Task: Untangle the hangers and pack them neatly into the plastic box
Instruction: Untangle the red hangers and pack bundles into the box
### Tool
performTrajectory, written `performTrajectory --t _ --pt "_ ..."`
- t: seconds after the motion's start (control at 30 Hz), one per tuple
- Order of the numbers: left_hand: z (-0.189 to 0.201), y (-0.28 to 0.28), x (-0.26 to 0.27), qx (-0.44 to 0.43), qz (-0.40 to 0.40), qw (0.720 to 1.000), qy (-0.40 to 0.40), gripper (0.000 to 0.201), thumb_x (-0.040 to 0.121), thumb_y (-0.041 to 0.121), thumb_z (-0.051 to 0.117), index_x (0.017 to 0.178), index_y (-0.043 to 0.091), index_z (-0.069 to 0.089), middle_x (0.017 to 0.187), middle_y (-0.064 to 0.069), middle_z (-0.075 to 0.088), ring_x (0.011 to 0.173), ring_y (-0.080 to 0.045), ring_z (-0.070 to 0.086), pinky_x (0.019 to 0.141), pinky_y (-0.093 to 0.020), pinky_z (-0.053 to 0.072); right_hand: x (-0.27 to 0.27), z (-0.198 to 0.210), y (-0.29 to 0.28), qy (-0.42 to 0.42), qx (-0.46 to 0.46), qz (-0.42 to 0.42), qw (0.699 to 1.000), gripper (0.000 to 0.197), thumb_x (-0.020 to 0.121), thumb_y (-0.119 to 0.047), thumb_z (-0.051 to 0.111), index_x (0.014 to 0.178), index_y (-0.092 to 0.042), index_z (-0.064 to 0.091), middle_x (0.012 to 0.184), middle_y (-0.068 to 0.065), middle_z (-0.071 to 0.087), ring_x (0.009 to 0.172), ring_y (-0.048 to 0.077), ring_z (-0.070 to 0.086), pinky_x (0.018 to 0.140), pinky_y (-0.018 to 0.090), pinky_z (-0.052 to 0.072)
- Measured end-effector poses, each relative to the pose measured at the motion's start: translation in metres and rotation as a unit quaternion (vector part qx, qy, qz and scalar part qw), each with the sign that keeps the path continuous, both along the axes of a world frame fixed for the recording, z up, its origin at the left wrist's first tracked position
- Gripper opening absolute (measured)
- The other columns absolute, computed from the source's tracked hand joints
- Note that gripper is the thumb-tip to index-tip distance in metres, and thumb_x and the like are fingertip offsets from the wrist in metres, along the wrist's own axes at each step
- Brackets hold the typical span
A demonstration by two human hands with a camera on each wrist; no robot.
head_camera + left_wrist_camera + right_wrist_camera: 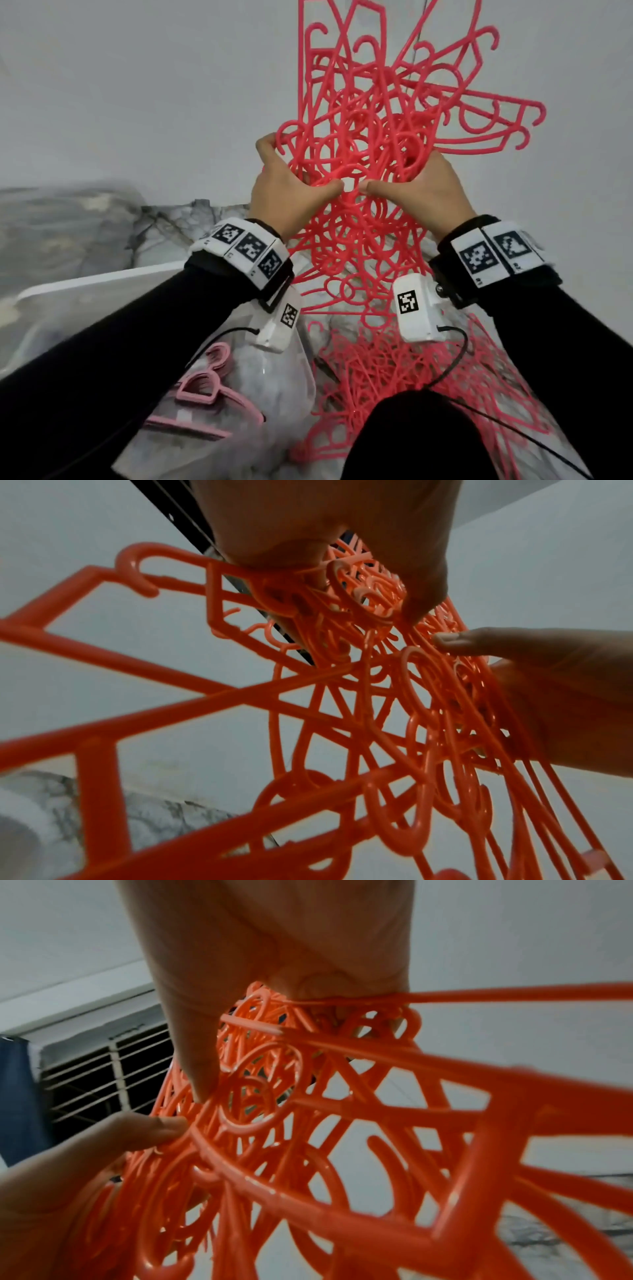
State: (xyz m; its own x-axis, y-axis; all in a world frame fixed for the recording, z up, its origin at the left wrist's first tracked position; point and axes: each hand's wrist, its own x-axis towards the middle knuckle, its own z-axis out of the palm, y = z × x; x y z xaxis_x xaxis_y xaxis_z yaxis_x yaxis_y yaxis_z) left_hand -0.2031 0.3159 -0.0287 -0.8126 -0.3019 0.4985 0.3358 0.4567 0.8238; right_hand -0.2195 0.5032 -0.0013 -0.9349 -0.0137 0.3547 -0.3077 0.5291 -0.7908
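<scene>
A big tangle of red plastic hangers (pixel 370 113) hangs in the air in front of a white wall. My left hand (pixel 294 181) grips its left side, fingers curled through the loops and thumb pointing inward. My right hand (pixel 418 188) grips the right side the same way, and the two thumbs nearly meet. In the left wrist view my left hand (pixel 325 528) clamps hooks of the tangle (pixel 342 696). In the right wrist view my right hand (pixel 274 947) holds the tangle (pixel 308 1123). The clear plastic box (pixel 102 275) sits lower left, with pink hangers (pixel 202 394) inside.
More red hangers (pixel 411 377) lie heaped on the marble-patterned surface (pixel 85 222) below my right wrist. My dark-clothed knee (pixel 411 442) fills the bottom centre. A barred window (pixel 103 1069) and blue cloth (pixel 17 1096) show in the right wrist view.
</scene>
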Motion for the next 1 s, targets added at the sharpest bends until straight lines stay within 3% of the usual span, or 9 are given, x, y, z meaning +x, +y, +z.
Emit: performTrajectory --t 0.17,0.27,0.43,0.53,0.63,0.73,0.83,0.93,1.0 --pt "0.012 -0.064 0.051 0.012 0.016 1.000 0.015 0.083 0.058 0.041 0.078 0.122 0.027 0.026 0.079 0.003 0.068 0.069 -0.012 0.068 0.069 -0.039 0.059 0.027 0.009 -0.064 -0.015 -0.022 0.070 0.997 0.089 0.048 -0.057 0.083 0.122 -0.021 0.051 0.114 -0.003 0.064 0.106 0.016 0.061 0.095 0.038 0.049" --pt "0.003 -0.109 0.081 0.020 0.034 0.999 0.010 0.090 0.053 0.046 0.081 0.122 0.027 0.027 0.078 0.003 0.068 0.067 -0.010 0.069 0.062 -0.031 0.058 0.042 -0.004 -0.111 -0.033 -0.028 0.120 0.992 0.091 0.046 -0.062 0.080 0.122 -0.022 0.050 0.112 -0.005 0.064 0.103 0.015 0.062 0.092 0.038 0.051" --pt "-0.030 -0.178 0.120 0.027 0.051 0.998 -0.030 0.090 0.050 0.050 0.085 0.119 0.034 0.029 0.092 -0.002 0.072 0.081 -0.014 0.072 0.083 -0.045 0.056 0.062 -0.054 -0.187 -0.080 -0.048 0.162 0.982 0.098 0.045 -0.066 0.077 0.127 -0.023 0.044 0.118 -0.005 0.062 0.108 0.015 0.060 0.093 0.040 0.050" --pt "-0.055 -0.204 0.137 0.028 0.069 0.996 -0.058 0.090 0.049 0.052 0.082 0.120 0.035 0.030 0.090 -0.002 0.072 0.082 -0.017 0.072 0.085 -0.048 0.054 0.073 -0.091 -0.219 -0.110 -0.070 0.167 0.977 0.091 0.050 -0.060 0.080 0.124 -0.024 0.042 0.117 -0.006 0.061 0.108 0.015 0.059 0.094 0.037 0.050" --pt "-0.076 -0.219 0.145 0.015 0.077 0.995 -0.068 0.088 0.052 0.040 0.087 0.120 0.035 0.030 0.092 -0.001 0.072 0.082 -0.016 0.072 0.080 -0.035 0.056 0.081 -0.124 -0.235 -0.137 -0.101 0.166 0.971 0.077 0.049 -0.054 0.084 0.110 -0.033 0.042 0.103 -0.014 0.062 0.098 0.010 0.061 0.093 0.033 0.050" --pt "-0.100 -0.224 0.150 -0.008 0.072 0.994 -0.078 0.085 0.060 0.020 0.090 0.120 0.035 0.031 0.087 0.000 0.071 0.080 -0.008 0.071 0.073 -0.016 0.053 0.087 -0.153 -0.240 -0.167 -0.108 0.160 0.967 0.080 0.046 -0.051 0.086 0.108 -0.035 0.039 0.099 -0.018 0.059 0.093 0.005 0.058 0.087 0.023 0.044" --pt "-0.128 -0.229 0.162 -0.001 0.051 0.989 -0.137 0.087 0.063 0.022 0.088 0.125 0.029 0.027 0.104 -0.002 0.069 0.092 -0.013 0.070 0.087 -0.037 0.054 0.097 -0.181 -0.244 -0.212 -0.081 0.166 0.960 0.080 0.050 -0.047 0.087 0.108 -0.027 0.036 0.101 -0.015 0.054 0.098 0.008 0.055 0.087 0.020 0.038" --pt "-0.145 -0.243 0.169 -0.081 0.050 0.978 -0.185 0.092 0.065 0.031 0.086 0.130 0.023 0.022 0.114 0.003 0.063 0.101 -0.009 0.066 0.093 -0.035 0.051 0.104 -0.205 -0.250 -0.262 -0.034 0.168 0.950 0.088 0.051 -0.054 0.085 0.118 -0.018 0.038 0.110 -0.005 0.057 0.105 0.013 0.056 0.090 0.020 0.039" --pt "-0.151 -0.250 0.168 -0.123 0.040 0.967 -0.221 0.092 0.066 0.035 0.084 0.131 0.018 0.021 0.113 0.002 0.063 0.102 -0.014 0.065 0.093 -0.036 0.050 0.104 -0.215 -0.250 -0.304 -0.014 0.177 0.936 0.084 0.052 -0.057 0.083 0.113 -0.020 0.039 0.108 -0.006 0.057 0.103 0.013 0.056 0.089 0.021 0.040"
